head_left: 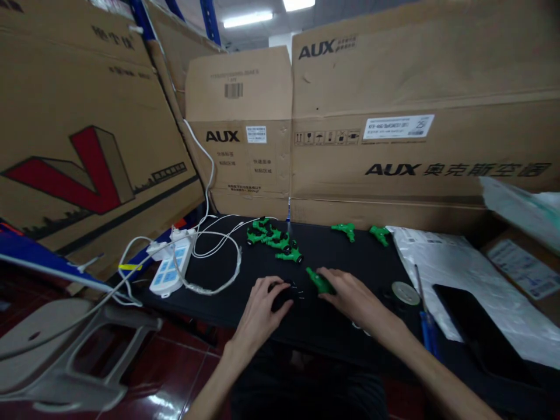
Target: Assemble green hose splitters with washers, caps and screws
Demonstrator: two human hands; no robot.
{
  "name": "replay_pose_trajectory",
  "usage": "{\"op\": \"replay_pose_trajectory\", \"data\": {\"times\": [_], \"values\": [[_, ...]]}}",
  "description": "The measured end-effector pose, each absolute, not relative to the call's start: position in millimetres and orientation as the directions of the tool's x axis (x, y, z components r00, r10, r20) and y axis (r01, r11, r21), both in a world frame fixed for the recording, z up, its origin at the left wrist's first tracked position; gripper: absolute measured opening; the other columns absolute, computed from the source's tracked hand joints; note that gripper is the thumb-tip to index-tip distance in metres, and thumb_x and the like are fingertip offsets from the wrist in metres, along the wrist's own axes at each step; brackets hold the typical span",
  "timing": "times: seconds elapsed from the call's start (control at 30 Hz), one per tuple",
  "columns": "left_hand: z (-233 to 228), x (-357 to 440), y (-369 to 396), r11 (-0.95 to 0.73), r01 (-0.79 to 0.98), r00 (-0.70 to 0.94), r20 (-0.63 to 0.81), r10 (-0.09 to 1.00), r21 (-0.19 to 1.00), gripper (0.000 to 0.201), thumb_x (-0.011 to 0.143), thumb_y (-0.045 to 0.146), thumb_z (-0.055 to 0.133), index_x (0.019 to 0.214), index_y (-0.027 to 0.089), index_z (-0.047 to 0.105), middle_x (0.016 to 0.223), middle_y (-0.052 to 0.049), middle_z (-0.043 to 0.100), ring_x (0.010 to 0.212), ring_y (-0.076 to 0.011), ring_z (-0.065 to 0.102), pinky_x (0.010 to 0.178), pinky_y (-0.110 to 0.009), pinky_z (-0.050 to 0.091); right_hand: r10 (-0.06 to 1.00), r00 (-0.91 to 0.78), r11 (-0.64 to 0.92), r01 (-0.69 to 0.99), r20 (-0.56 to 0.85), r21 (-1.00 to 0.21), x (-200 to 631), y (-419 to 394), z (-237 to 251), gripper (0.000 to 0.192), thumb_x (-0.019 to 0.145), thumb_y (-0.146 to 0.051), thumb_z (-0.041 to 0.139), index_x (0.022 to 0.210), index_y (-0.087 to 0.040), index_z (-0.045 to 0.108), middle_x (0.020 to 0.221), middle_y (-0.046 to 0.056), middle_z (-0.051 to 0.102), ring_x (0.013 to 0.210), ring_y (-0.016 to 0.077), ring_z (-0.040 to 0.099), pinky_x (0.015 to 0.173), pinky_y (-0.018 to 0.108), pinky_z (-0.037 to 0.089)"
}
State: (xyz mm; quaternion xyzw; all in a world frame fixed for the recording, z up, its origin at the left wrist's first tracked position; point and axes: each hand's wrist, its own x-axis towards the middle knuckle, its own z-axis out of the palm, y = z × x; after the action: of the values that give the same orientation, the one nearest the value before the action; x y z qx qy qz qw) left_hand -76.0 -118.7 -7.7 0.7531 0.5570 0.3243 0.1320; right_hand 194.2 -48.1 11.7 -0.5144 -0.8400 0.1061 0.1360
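My right hand (343,290) grips a green plastic fitting (319,282) between thumb and fingers, low over the black tabletop. Left of it, my left hand (262,306) is curled, thumb opposite fingers; something dark seems to sit in its grasp, but it blends into the table. Between the hands lie a few small thin metal pieces (301,293), perhaps screws or pins. Farther back is a cluster of green fittings with black parts (271,236). Two more lie apart: one green fitting (346,230) and another green fitting (379,234) at the right.
A white power strip (168,271) with plugs and looping white cables (238,262) takes up the left. To the right are a pale round disc (405,293), a blue-handled screwdriver (429,335), a black phone (479,332) and a silvery bag (420,251). Cardboard boxes (394,146) wall the back.
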Motion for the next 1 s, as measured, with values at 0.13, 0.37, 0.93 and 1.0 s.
{"op": "replay_pose_trajectory", "data": {"times": [0.13,0.37,0.93,1.0], "values": [[-2.0,-69.5,-99.0,-0.427,0.783,0.318,0.298,0.9,0.453,0.021,0.09,0.025,0.072,0.111,0.026,0.073,0.12,-0.005,0.066,0.115,-0.0259,0.056,0.094,-0.043,0.049,0.87,-0.469,0.491,0.804,0.151,-0.336,165.0,-82.9,3.2,0.054,0.082,-0.014,0.075,0.134,-0.022,0.063,0.127,0.014,0.069,0.117,0.0313,0.067,0.101,0.049,0.054],[-1.3,-69.0,-89.8,-0.42,0.725,0.307,0.29,0.906,0.546,0.017,0.091,0.024,0.073,0.107,0.024,0.071,0.113,-0.003,0.069,0.111,-0.0236,0.057,0.096,-0.042,0.047,0.908,-0.312,0.409,0.8,0.279,-0.438,201.7,-94.6,15.9,0.043,0.093,-0.035,0.065,0.134,-0.023,0.061,0.128,0.011,0.07,0.112,0.026,0.07,0.095,0.041,0.059],[26.9,-19.7,-41.0,-0.047,0.184,0.426,-0.037,0.904,0.982,0.029,0.098,0.036,0.062,0.121,0.021,0.072,0.11,-0.006,0.077,0.095,-0.0177,0.07,0.086,-0.029,0.053,0.918,0.094,0.262,0.585,0.385,-0.768,212.0,-146.3,19.0,0.012,0.095,-0.021,0.063,0.102,-0.023,0.073,0.097,0.002,0.076,0.085,0.0138,0.073,0.08,0.024,0.057],[27.6,-16.3,-41.6,0.085,0.07,0.408,-0.106,0.907,0.994,0.033,0.098,0.036,0.061,0.125,0.019,0.07,0.105,-0.007,0.078,0.087,-0.0163,0.07,0.081,-0.028,0.053,0.927,0.095,0.269,0.505,0.363,-0.82,198.2,-132.3,24.4,0.013,0.094,-0.019,0.064,0.102,-0.024,0.074,0.096,0.001,0.075,0.086,0.0129,0.072,0.079,0.023,0.056]]}}
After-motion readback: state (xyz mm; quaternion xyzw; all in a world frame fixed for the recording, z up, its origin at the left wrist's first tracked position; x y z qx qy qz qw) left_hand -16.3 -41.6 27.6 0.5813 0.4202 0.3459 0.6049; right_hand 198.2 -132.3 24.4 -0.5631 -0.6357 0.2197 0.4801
